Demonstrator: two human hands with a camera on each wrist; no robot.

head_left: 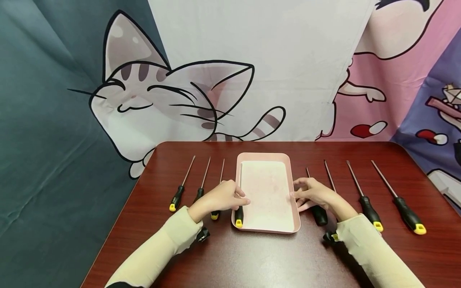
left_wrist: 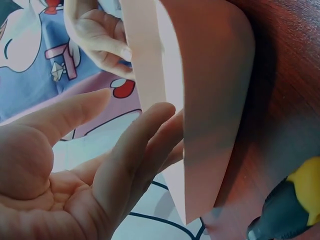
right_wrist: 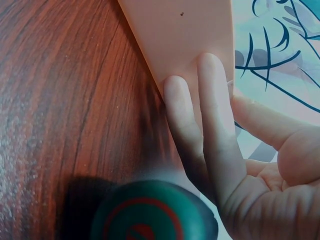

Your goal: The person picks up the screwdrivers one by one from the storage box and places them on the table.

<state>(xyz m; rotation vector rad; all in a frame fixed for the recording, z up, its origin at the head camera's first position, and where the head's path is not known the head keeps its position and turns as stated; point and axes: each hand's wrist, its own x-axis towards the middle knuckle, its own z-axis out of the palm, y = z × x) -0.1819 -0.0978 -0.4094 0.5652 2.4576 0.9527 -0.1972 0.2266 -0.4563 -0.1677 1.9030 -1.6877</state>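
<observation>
A shallow pink tray (head_left: 262,231) lies on the table between the hands. Inside, along its left wall, rests a screwdriver (head_left: 239,218) with a black and yellow handle. Over that wall, my left hand (head_left: 225,195) reaches in just above the screwdriver. Its thumb stands apart from its extended fingers (left_wrist: 132,145), and nothing shows pinched between them. My right hand (head_left: 312,193) holds the tray's right rim, two fingers (right_wrist: 215,105) flat against the outer wall and the thumb at the top edge. Beside it lies a screwdriver with a dark handle (head_left: 319,216).
Left of the tray, several screwdrivers lie in a row, the outermost (head_left: 177,199) farthest from it. On the right lie more, among them one near the right hand (head_left: 370,212) and one far right (head_left: 409,214). A printed cloth (head_left: 288,48) hangs behind the table (head_left: 252,260).
</observation>
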